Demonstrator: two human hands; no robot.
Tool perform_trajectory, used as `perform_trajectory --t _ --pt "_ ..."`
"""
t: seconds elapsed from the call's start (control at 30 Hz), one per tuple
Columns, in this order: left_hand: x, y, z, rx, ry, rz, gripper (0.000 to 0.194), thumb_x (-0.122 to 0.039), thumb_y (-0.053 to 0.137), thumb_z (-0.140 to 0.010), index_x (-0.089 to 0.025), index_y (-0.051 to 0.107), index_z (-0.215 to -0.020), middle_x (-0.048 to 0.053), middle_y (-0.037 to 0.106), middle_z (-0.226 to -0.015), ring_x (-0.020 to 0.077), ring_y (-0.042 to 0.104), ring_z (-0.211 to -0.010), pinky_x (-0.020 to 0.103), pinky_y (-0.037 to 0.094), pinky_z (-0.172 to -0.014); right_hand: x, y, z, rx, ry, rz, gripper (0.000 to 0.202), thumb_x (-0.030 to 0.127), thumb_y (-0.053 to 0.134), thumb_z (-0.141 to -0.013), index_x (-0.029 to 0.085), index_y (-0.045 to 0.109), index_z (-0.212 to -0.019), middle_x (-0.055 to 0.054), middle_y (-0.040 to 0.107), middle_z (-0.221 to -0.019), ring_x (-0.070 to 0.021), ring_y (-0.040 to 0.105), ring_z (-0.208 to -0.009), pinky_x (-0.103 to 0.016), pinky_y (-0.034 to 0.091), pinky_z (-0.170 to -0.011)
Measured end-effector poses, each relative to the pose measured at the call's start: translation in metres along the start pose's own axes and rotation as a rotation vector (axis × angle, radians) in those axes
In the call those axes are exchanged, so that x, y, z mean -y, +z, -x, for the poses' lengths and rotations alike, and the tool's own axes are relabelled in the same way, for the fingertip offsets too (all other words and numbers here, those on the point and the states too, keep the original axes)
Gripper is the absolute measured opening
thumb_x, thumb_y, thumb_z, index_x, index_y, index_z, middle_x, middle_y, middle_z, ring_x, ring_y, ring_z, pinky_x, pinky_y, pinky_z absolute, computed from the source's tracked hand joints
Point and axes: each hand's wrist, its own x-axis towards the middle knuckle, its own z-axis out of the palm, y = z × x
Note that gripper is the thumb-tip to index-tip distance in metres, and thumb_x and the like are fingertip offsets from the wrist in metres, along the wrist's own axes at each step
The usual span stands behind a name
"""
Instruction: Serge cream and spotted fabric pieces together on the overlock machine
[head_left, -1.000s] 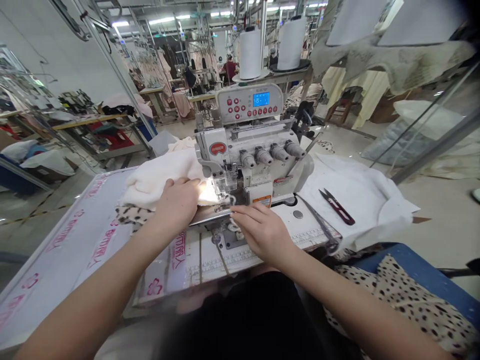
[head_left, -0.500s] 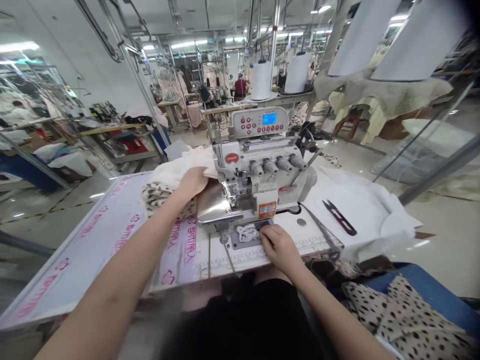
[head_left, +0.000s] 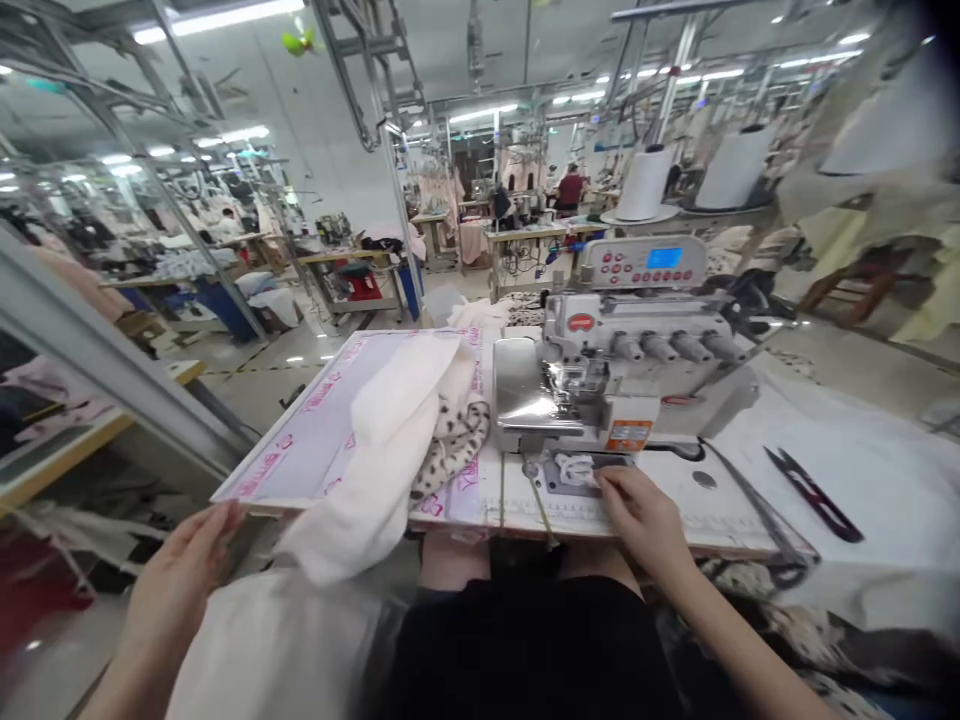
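Note:
My left hand [head_left: 184,565] is at the table's front left corner, fingers stretched out and apart from the cloth; I see nothing held in it. To its right, a white fabric piece [head_left: 386,480] drapes over the table's front edge and hangs down, with black-spotted fabric [head_left: 454,445] beside it. My right hand [head_left: 645,515] rests on the table before the overlock sewing machine [head_left: 637,340], its fingers curled closed; what they hold, if anything, is hidden. Just left of those fingertips, a bundle of white cord or trim [head_left: 576,469] lies on a grey plate.
Dark-handled thread snips [head_left: 814,495] lie on white cloth at the right. A ruler strip [head_left: 525,508] runs along the table's front edge. White thread cones [head_left: 646,185] stand behind the machine. A metal post [head_left: 112,340] slants at the left. A person in red [head_left: 571,190] is far back.
My left hand has come from beside the machine to the table's front left corner. The white fabric now lies spread toward me over the edge. The view has turned left; my right hand stays put.

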Motion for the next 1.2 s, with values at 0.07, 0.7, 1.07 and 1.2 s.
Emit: perform_trajectory --t 0.07,0.7,1.07,1.2 --pt "-0.003 0.001 0.002 -0.067 0.006 0.038 0.047 -0.056 0.050 -0.075 -0.017 0.055 -0.100 0.012 0.062 -0.104 0.0312 0.055 -0.101 0.047 0.046 -0.082 0.027 0.004 -0.005 0.045 -0.052 -0.091 0.010 0.018 0.047 -0.087 0.017 0.056 -0.084 -0.008 0.061 -0.086 -0.0196 0.057 -0.085 -0.033 0.048 -0.075" --pt "-0.058 0.100 0.029 0.353 0.622 0.105 0.043 -0.036 0.048 -0.081 -0.015 0.047 -0.120 0.011 0.052 -0.121 0.0238 0.045 -0.114 0.044 0.034 -0.101 0.147 0.090 -0.200 0.547 -0.128 -0.058 0.016 0.014 0.048 -0.081 0.014 0.062 -0.088 -0.013 0.062 -0.099 -0.0273 0.050 -0.105 -0.044 0.035 -0.091" --pt "-0.106 0.014 0.014 0.007 0.637 0.363 0.026 -0.040 0.052 -0.078 -0.017 0.061 -0.069 -0.001 0.057 -0.060 0.0128 0.053 -0.056 0.023 0.044 -0.056 0.196 0.091 -0.208 0.707 0.088 -0.650 0.019 0.029 0.047 -0.084 0.013 0.058 -0.082 -0.001 0.057 -0.074 -0.0094 0.049 -0.062 -0.020 0.041 -0.059" --pt "-0.105 0.054 0.024 0.550 0.560 0.306 0.029 -0.039 0.045 -0.081 -0.016 0.061 -0.079 0.003 0.062 -0.070 0.0160 0.058 -0.066 0.025 0.049 -0.062 0.222 0.085 -0.204 0.614 0.194 -0.700 0.020 0.025 0.040 -0.087 0.013 0.055 -0.091 -0.003 0.056 -0.074 -0.0088 0.047 -0.055 -0.020 0.040 -0.052"
